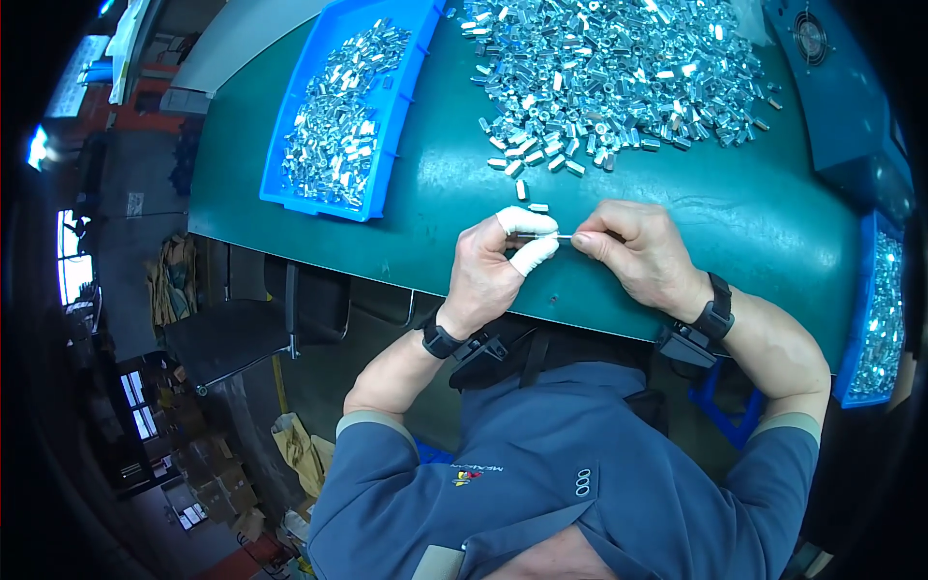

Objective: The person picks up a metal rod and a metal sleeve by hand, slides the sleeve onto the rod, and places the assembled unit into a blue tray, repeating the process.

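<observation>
Above the table's near edge, my left hand (488,261) is closed in a pinch, with white coverings on its thumb and index finger. My right hand (633,246) pinches too, its fingertips just right of the left ones. A thin metal rod (565,237) runs between the two pinches. Whether a small part sits on it between my left fingertips is hidden. Just beyond my hands, two loose hex metal spacers (522,189) lie on the green tabletop. Farther off spreads a big heap of the same shiny spacers (619,77).
A blue tray (389,155) of spacers stands at the far left of the green table (445,184). At the right are a blue machine with a fan grille (810,39) and another blue bin (855,367) of metal parts. A black chair (232,338) stands left, beyond the table edge.
</observation>
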### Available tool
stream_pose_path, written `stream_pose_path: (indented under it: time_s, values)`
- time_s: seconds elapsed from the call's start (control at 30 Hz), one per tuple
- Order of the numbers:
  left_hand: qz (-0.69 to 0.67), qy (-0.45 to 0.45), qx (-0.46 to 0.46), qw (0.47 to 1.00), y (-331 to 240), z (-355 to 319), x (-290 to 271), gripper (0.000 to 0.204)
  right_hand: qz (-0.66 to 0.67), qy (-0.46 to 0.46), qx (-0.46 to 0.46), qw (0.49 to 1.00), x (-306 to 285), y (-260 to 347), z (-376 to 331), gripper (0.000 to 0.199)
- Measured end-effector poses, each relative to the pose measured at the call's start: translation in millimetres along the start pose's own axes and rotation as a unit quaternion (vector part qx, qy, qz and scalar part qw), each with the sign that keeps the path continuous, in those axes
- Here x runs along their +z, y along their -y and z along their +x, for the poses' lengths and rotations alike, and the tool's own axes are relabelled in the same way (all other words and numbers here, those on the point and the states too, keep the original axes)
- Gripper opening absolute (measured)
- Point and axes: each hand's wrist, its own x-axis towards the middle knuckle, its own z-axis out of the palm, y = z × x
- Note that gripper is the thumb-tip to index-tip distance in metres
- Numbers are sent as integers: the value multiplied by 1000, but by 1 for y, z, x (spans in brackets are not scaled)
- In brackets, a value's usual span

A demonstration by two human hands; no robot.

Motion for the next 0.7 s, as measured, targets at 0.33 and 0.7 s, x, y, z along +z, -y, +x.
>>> stream_pose_path:
  time_s: [0.33,0.7]
  values:
    - [-80,-14,-1,997,-2,-3,-12,21,48,2,60,997,-2,5,-1,38]
    - [426,-281,171,843,-42,47,-153,34,115,-34,85,989,-3,-3,1,39]
